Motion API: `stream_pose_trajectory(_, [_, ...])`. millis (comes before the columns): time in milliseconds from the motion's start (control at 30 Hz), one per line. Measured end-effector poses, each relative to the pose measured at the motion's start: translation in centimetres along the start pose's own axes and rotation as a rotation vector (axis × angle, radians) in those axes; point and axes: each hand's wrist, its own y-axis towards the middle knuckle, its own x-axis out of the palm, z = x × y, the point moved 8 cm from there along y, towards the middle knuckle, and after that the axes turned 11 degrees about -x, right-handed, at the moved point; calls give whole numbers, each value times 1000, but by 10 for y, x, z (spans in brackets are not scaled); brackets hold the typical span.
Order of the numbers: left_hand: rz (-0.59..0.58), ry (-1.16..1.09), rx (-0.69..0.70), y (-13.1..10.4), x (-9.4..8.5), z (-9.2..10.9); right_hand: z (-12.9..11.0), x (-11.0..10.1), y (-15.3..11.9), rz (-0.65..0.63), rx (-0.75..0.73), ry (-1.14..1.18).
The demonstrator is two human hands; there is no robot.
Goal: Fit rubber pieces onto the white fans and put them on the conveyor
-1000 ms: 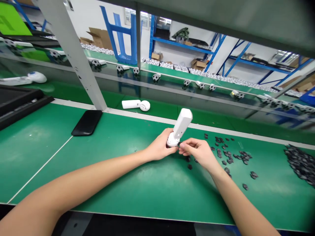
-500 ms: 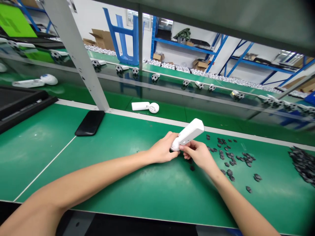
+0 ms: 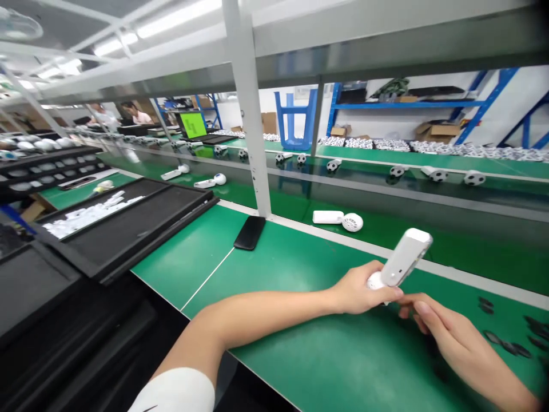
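A white handheld fan (image 3: 406, 257) with a round head and a long flat handle is in my left hand (image 3: 355, 289). Its handle points up and to the right, while my fingers and thumb close around the round head and hide part of it. My right hand (image 3: 457, 329) is just right of the fan's lower end. Its index finger reaches towards my left thumb, and the other fingers are loosely bent with nothing visible between them. Small black pieces (image 3: 506, 343) lie on the green worktop (image 3: 300, 343) beyond my right hand.
Another white fan (image 3: 352, 222) lies on the green conveyor belt (image 3: 295, 206) behind the worktop. A black phone (image 3: 250, 233) rests by the metal post (image 3: 253, 126). Black trays (image 3: 146, 229) stand at left. Football-patterned fans (image 3: 397, 171) line the far ledge. Two people sit far back left.
The view has swung left, bringing trays and people into sight. My right hand has come away from the fan's side; my left hand still holds the fan, its handle now more upright.
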Motion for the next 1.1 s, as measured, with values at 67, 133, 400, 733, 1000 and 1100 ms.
stream_pose_trajectory(67, [44, -15, 14, 4, -7, 0, 5, -4, -2, -2, 3, -11])
stream_pose_trajectory(133, [111, 0, 20, 10, -16, 0, 9, -9, -1, -3, 14, -26])
stream_pose_trajectory(400, [470, 211, -102, 43, -97, 16, 1, -50, 7, 90, -23, -133])
stream_pose_trajectory(733, [856, 664, -247, 57, -202, 14, 15, -63, -5, 68, 82, -211])
stream_pose_trajectory(1000, [801, 886, -97, 27, -185, 0, 32, -49, -2, -5, 126, -220])
stream_pose_trajectory(1100, [740, 921, 16, -22, -185, 1, 42, -48, -4, -12, 130, -236])
